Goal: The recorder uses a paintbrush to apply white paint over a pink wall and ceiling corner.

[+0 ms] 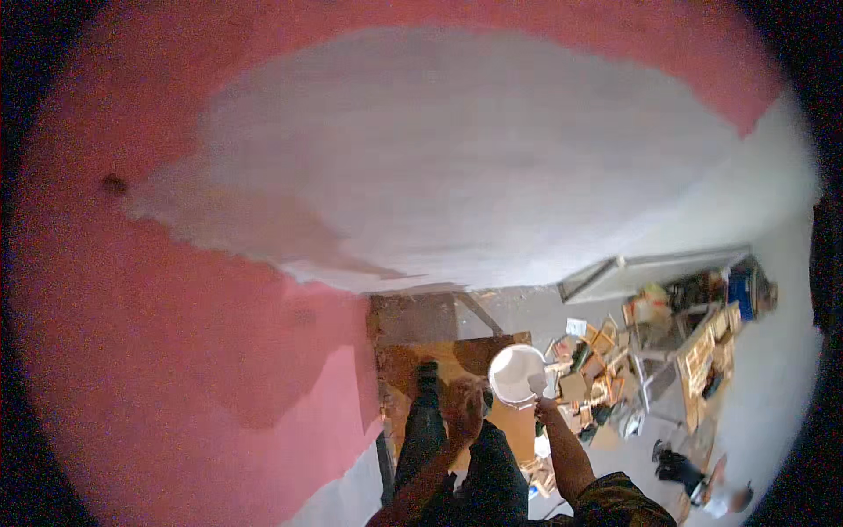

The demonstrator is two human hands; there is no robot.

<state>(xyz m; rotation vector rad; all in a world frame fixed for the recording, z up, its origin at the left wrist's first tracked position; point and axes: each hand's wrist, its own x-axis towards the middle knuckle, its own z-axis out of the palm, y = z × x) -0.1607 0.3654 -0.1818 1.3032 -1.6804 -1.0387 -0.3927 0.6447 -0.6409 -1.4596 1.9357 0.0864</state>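
My right hand [546, 409] is closed on a putty knife [537, 385], whose broad pale blade reaches over the white bucket [494, 362]. White material coats the inside of that bucket. My left hand [464, 402] is above the platform, between my legs and left of the bucket. Its fingers are too blurred to tell whether it holds anything. Ahead of me, a large grey-white coat [457, 149] covers part of the pink wall [263, 342], with streaky, uneven edges.
Under my feet is a raised wooden platform [518, 430]. Below to the right, wood scraps and boxes [584, 382] are heaped on the floor. A metal frame [645, 382] and a wooden rack [702, 364] stand beyond. Another person [702, 483] is at the lower right.
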